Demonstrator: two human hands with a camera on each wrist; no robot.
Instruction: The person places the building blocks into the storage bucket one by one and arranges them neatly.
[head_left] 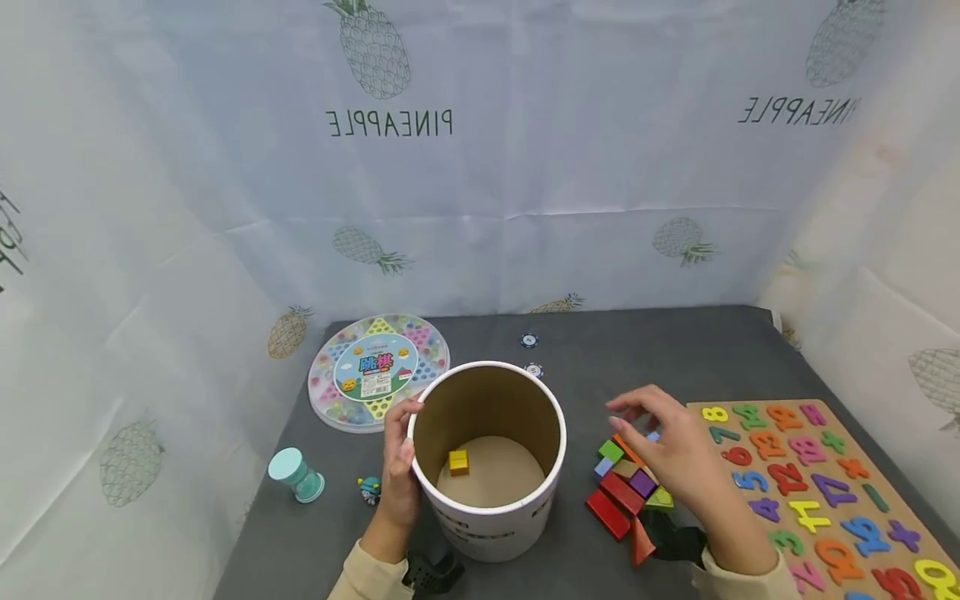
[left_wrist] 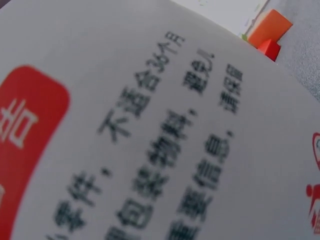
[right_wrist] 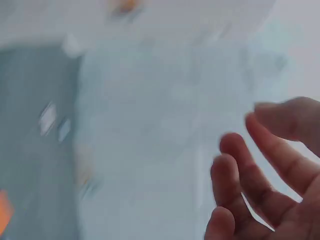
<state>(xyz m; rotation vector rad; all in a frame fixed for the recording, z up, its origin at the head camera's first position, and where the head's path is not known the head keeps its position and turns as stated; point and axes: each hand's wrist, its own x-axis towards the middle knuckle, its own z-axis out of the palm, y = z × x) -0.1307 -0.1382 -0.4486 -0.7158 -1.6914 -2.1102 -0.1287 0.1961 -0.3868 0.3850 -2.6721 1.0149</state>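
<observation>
A white round bucket (head_left: pixel 495 533) with printing on its side stands at the front middle, and a yellow block (head_left: pixel 458 462) lies on its floor. My left hand (head_left: pixel 400 471) holds the bucket by its left side, fingers up at the rim. The left wrist view is filled by the bucket's printed wall (left_wrist: pixel 165 125). Over a heap of coloured wooden blocks (head_left: pixel 621 492), right of the bucket, hovers my right hand (head_left: pixel 671 446). Its fingers are loosely bent with nothing between them; the right wrist view shows this hand (right_wrist: pixel 270 175) too.
At right lies a wooden number board (head_left: pixel 750 483) with coloured pieces. A round Chinese checkers box (head_left: pixel 330 408) lies at back left, with two poker chips (head_left: pixel 529 341) behind the bucket. A turquoise hourglass-shaped object (head_left: pixel 296 475) and a small figurine (head_left: pixel 369 490) stand on the left.
</observation>
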